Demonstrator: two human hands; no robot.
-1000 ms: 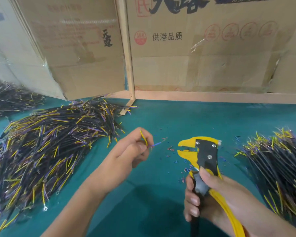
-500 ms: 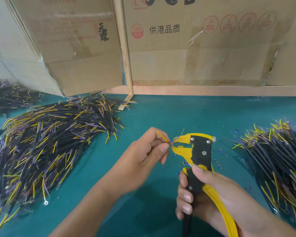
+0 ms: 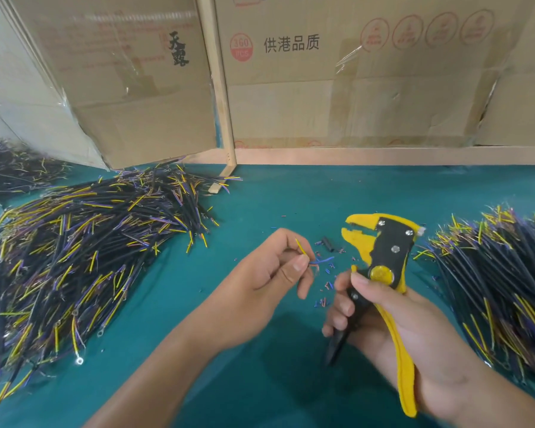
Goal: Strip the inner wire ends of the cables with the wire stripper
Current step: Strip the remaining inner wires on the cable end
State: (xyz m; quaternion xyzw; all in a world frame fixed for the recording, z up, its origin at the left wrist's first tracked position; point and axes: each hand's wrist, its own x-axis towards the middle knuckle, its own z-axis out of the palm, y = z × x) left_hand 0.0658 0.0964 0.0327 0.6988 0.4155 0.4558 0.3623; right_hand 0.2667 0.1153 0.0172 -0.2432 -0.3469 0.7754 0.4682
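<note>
My left hand [image 3: 272,273] pinches a cable between thumb and fingers; only its thin inner wires [image 3: 318,261] show, a yellow one pointing up and a blue one pointing right. My right hand [image 3: 393,322] grips the handles of a yellow and black wire stripper [image 3: 383,251], whose jaws point up and left, a short gap away from the wire ends. The rest of the cable is hidden inside my left hand.
A large pile of black cables with yellow and purple ends [image 3: 74,248] lies on the left of the teal table [image 3: 260,381]. Another pile [image 3: 501,285] lies on the right. Small insulation scraps [image 3: 325,291] dot the table between my hands. Cardboard boxes [image 3: 352,88] stand behind.
Half a second ago the wire end was at the stripper's jaws. Now my left hand has drawn the cable back to the left and the stripper has moved away to the right.
</note>
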